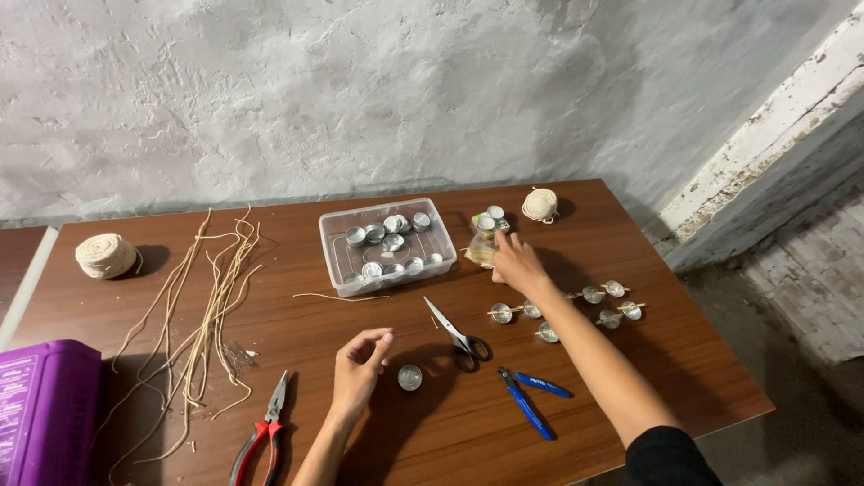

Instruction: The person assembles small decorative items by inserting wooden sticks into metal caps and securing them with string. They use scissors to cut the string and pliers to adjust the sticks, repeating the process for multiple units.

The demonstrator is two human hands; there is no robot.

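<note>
Roughly seven tealight cups with wick on stick [565, 311] done, at 3 o'clock on desk [450, 432]. Plenty of empty cups in clear tub [388, 245] at 12. Left hand [358, 371] fingers loosely curled, holding nothing, beside lone cup [409, 377]. Right hand [516, 262] fingers grasping small bag [481, 251].

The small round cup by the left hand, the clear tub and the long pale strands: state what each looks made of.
Small round silver cup: thin metal, likely aluminium, by its bright sheen. Clear rectangular tub: glossy transparent plastic; the wooden table shows through. Long pale cream strands: matte waxed or cotton cord, judging by their limp curves.
</note>
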